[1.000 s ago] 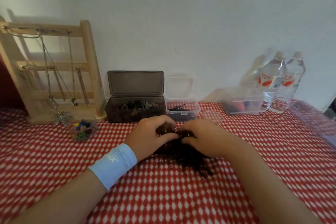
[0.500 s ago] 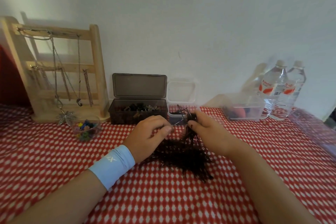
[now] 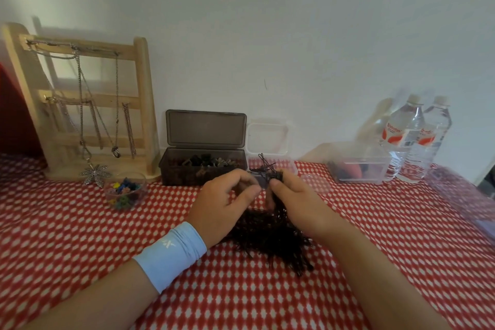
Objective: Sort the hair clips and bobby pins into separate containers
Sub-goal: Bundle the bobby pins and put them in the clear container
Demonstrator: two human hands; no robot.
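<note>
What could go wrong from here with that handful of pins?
1. The tangled bunch of pins in the right hand may shed strays onto the cloth short of the clear box.
2. Pins could drop into the dark clip box right beside it, mixing the sorts.

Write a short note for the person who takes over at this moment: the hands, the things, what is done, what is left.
Right hand: pinches a bunch of bobby pins, held above the pile, near the clear box.
Left hand: fingers curled at the same bunch; grip unclear.
Done: hair clips lie in the dark box; a few pins seem to be in the clear box.
Left: the large dark pile on the cloth, to sort.
</note>
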